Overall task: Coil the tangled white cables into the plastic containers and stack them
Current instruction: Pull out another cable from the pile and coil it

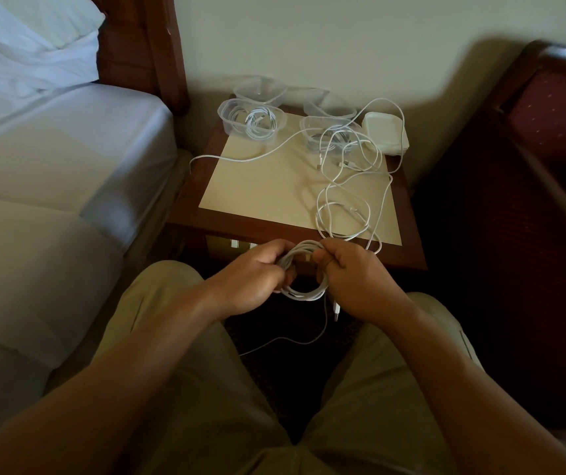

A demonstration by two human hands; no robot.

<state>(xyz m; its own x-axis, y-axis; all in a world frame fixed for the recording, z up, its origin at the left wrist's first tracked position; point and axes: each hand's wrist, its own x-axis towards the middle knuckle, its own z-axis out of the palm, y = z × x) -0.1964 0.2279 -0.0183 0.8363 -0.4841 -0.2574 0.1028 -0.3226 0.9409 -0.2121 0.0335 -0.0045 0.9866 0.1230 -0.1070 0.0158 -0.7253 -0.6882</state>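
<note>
Left of the nightstand, bed [52, 138] with white sheets fills the left side; dark chair [555, 108] sits right. Nightstand [274, 186], cream top, wood border, carries everything. At its back edge: four clear plastic containers, back-left one [259, 89] empty, front-left container [252, 120] holding a coiled cable, back-right one [329, 104] unclear, front-right container [329, 133] with cable inside. White lids [386, 133] stacked at back right corner. Loose tangled white cables [346, 200] sprawl over the right half, one strand running off the left edge. Before the front edge, above the lap, left hand [257, 279] and right hand [353, 279] both grip a coiled cable bundle [303, 265], fingers curled round it; its plug end dangles below.
</note>
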